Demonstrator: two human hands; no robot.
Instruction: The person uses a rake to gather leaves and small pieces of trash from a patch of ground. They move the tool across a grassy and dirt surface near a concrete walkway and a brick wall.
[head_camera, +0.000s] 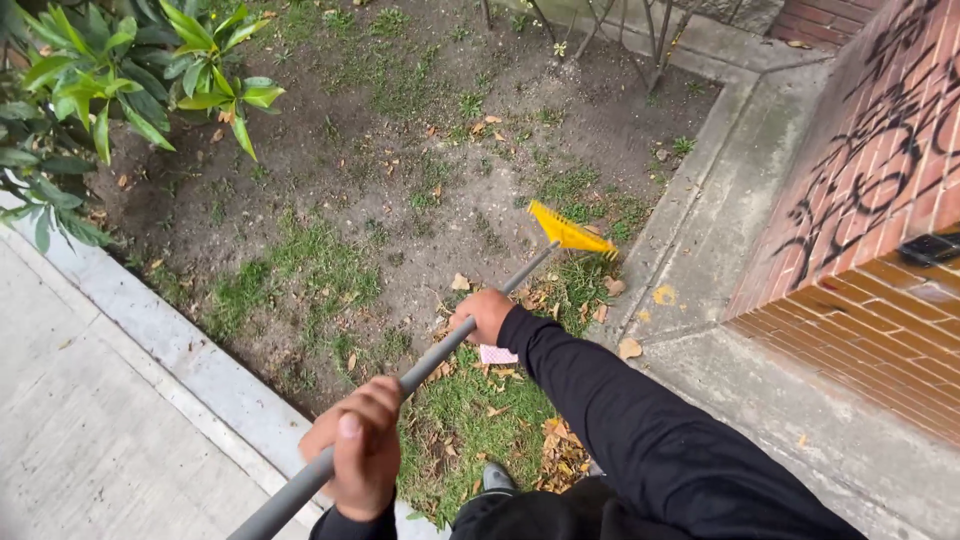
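Observation:
Both of my hands grip the grey handle (430, 365) of a rake. My left hand (358, 448) holds the near end, low in the view. Farther down the handle, my right hand (484, 313) is closed around it, with a black sleeve behind it. The yellow rake head (568, 232) rests on the ground among grass and fallen leaves, close to the concrete kerb on the right. Dry brown leaves (560, 450) lie piled on the grass beside my shoe (496, 480).
A patch of bare soil and thin grass (400, 180) fills the middle. A green shrub (110, 90) stands at the upper left. A paved walkway (90, 420) runs along the left, a brick wall with black markings (880, 170) on the right, and metal legs (620, 30) stand at the top.

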